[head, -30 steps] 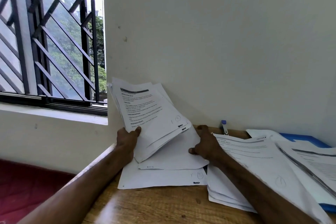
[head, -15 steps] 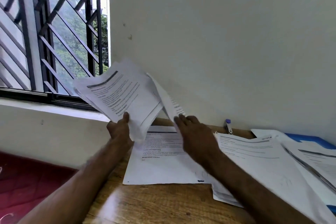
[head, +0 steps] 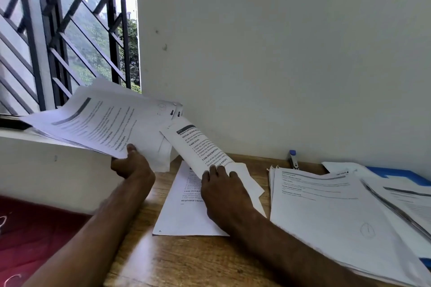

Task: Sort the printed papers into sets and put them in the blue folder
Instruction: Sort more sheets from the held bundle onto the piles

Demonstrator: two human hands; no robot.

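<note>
My left hand [head: 131, 165] grips a sheaf of printed papers [head: 100, 123] by its near edge and holds it raised and tilted over the table's left end. My right hand [head: 224, 190] pinches a single printed sheet [head: 200, 147], which curves upward off the table. Below it one more printed page [head: 184, 212] lies flat on the wooden table [head: 186, 261]. To the right rests a stack of sorted papers [head: 326, 212]. The blue folder [head: 394, 175] lies open at the far right, mostly covered by further sheets [head: 410, 200].
A stapler [head: 293, 160] sits against the white wall behind the stack. A barred window [head: 65, 37] with a ledge is at the left. A dark red surface [head: 35, 240] lies below the table's left edge.
My left hand has swung the sheaf out to the left and tilted it flatter. My right hand has taken one sheet and lifted it off the page on the table.
</note>
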